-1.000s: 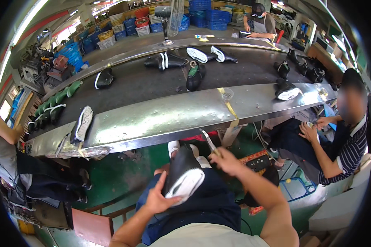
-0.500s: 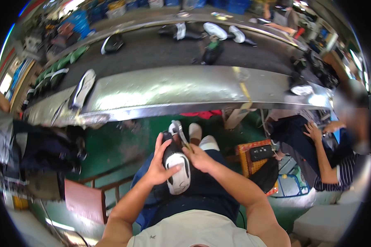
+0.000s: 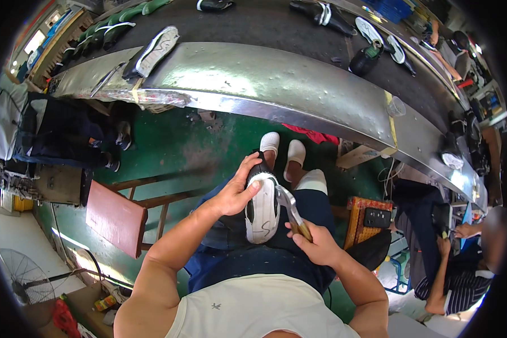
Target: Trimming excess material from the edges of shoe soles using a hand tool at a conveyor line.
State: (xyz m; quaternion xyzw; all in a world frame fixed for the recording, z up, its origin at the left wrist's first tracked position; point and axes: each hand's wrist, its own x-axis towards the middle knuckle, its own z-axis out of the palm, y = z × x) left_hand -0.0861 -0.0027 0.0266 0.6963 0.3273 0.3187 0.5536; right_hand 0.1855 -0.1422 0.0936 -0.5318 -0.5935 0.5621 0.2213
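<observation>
A black shoe with a white sole rests sole up against my lap, a dark curved line marked on the sole's near end. My left hand is wrapped round its far part, thumb on the sole and fingers along the black upper. In my right hand is a steel tool that looks like pincers, gripped by its brownish handle. Its curved head reaches the right edge of the sole; whether it bites on the edge I cannot make out.
Ahead runs a metal-edged bench with a dark belt carrying several shoes; a white-soled shoe lies on its edge. A brown-topped stool stands left, an orange seat with a black phone right. People work on both sides.
My view has shifted, so the bench sits higher and tilted. My right hand has drawn back from the shoe toward me, and the tool's head now meets the sole's right edge.
</observation>
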